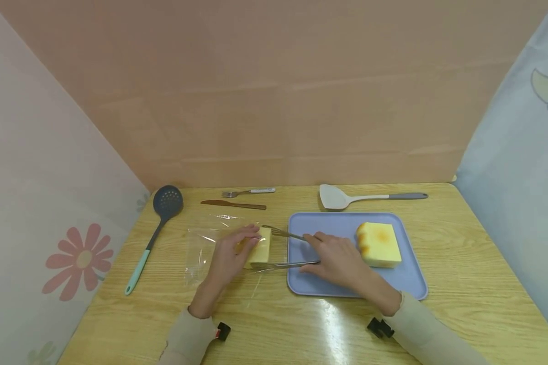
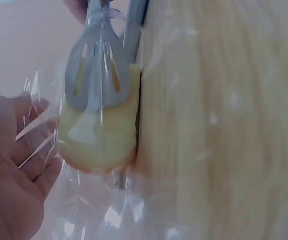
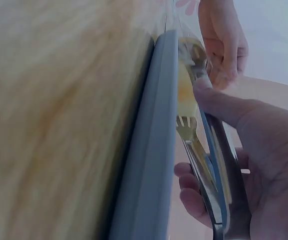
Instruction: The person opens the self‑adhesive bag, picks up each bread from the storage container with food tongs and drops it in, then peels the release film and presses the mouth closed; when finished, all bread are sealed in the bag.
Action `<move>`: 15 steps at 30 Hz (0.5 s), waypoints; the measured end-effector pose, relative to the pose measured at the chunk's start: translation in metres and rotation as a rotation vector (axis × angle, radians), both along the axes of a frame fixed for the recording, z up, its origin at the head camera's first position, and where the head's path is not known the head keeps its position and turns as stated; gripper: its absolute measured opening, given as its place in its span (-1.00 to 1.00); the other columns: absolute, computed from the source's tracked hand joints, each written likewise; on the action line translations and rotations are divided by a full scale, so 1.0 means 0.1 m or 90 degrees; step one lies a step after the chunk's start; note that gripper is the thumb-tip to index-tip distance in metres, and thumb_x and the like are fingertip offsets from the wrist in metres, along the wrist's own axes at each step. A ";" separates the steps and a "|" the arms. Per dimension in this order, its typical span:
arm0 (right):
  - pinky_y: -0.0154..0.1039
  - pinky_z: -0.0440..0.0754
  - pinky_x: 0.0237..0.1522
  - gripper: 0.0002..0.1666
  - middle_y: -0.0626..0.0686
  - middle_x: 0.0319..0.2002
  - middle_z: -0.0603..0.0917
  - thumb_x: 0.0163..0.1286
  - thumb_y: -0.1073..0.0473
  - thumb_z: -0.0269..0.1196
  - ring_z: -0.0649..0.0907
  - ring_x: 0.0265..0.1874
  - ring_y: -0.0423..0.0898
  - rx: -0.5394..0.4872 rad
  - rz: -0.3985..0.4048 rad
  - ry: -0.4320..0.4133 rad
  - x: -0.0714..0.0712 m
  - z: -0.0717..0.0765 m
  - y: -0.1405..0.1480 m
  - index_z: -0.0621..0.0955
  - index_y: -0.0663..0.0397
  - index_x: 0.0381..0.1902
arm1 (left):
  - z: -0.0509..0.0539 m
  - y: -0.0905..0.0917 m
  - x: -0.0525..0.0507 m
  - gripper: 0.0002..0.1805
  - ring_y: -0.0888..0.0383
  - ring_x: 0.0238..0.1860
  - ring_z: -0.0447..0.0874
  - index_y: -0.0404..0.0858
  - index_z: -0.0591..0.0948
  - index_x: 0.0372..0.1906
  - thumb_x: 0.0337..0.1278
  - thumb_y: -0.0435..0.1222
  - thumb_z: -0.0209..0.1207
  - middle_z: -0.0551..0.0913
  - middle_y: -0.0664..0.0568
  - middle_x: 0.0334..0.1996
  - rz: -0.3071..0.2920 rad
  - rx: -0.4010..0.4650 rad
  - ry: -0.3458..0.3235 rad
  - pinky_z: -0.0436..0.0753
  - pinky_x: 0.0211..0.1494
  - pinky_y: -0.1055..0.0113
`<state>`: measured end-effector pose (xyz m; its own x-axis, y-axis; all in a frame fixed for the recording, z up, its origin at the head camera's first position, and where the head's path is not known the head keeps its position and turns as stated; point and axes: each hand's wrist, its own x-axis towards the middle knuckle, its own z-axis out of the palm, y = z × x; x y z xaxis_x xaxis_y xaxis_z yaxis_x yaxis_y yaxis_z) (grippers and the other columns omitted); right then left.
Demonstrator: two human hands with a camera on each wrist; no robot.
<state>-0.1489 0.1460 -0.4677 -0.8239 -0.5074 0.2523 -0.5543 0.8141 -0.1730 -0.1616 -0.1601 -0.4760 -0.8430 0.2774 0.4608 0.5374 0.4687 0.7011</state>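
Note:
With my right hand [image 1: 340, 259] I grip a pair of metal tongs [image 1: 285, 265], its arms spread to either side of a block of pale yellow bread [image 1: 262, 252]. One tong tip is slotted and the other forked, as the wrist views show. The bread lies inside a clear plastic bag [image 1: 198, 256], left of the blue tray [image 1: 319, 289]. My left hand [image 1: 228, 256] holds the bag's film beside the bread, thumb and fingers curled. In the left wrist view film covers the slotted tong tip [image 2: 76, 70] and the bread.
A second bread block [image 1: 379, 244] with browned edges sits on the tray's right side. Along the back lie a small fork [image 1: 260, 190], a brown knife [image 1: 233, 204] and a white spatula [image 1: 333, 197]. A dark skimmer [image 1: 164, 210] lies at the left.

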 end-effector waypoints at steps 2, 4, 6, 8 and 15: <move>-0.24 0.60 -0.53 -0.01 -0.01 -0.10 0.81 0.18 -0.45 0.63 0.74 -0.35 -0.09 0.000 -0.004 -0.013 -0.01 0.01 0.02 0.74 0.14 0.31 | -0.01 -0.04 0.00 -0.83 -0.25 0.42 0.68 -0.33 0.82 0.07 0.55 -0.37 0.34 0.77 -0.20 0.30 -0.018 -0.012 0.005 0.59 0.49 -0.24; -0.20 0.65 -0.50 -0.02 0.00 -0.07 0.82 0.17 -0.44 0.64 0.78 -0.31 -0.05 -0.004 -0.005 -0.017 -0.01 0.03 0.04 0.75 0.13 0.31 | -0.02 -0.07 -0.01 -0.76 -0.28 0.47 0.62 -0.35 0.80 0.17 0.64 -0.39 0.23 0.73 -0.23 0.35 -0.035 -0.014 0.007 0.54 0.52 -0.29; -0.18 0.65 -0.50 -0.05 -0.01 -0.08 0.83 0.16 -0.42 0.65 0.79 -0.34 -0.04 -0.011 0.000 -0.010 -0.01 0.04 0.06 0.76 0.11 0.30 | -0.04 -0.08 -0.02 -0.68 -0.33 0.51 0.56 -0.38 0.74 0.30 0.72 -0.39 0.11 0.68 -0.27 0.41 -0.042 -0.020 0.003 0.49 0.56 -0.30; -0.21 0.61 -0.54 -0.07 -0.02 -0.10 0.85 0.15 -0.40 0.66 0.77 -0.38 -0.04 -0.020 0.008 0.004 -0.01 0.05 0.07 0.78 0.09 0.28 | -0.06 -0.07 -0.02 -0.62 -0.35 0.55 0.50 -0.44 0.67 0.39 0.77 -0.37 0.04 0.62 -0.31 0.46 -0.038 -0.043 -0.002 0.46 0.58 -0.29; -0.33 0.56 -0.57 -0.10 0.01 -0.03 0.90 0.16 -0.39 0.65 0.83 -0.36 -0.05 -0.046 0.038 0.045 0.01 0.05 0.08 0.80 0.05 0.28 | -0.06 0.05 0.02 -0.60 -0.22 0.55 0.52 -0.38 0.74 0.31 0.53 -0.28 0.40 0.63 -0.18 0.45 0.055 -0.119 -0.042 0.48 0.59 -0.18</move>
<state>-0.1476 0.1537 -0.4627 -0.7717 -0.5335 0.3461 -0.6143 0.7663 -0.1883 -0.1596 -0.1552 -0.4817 -0.8938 0.2779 0.3519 0.4457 0.6359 0.6301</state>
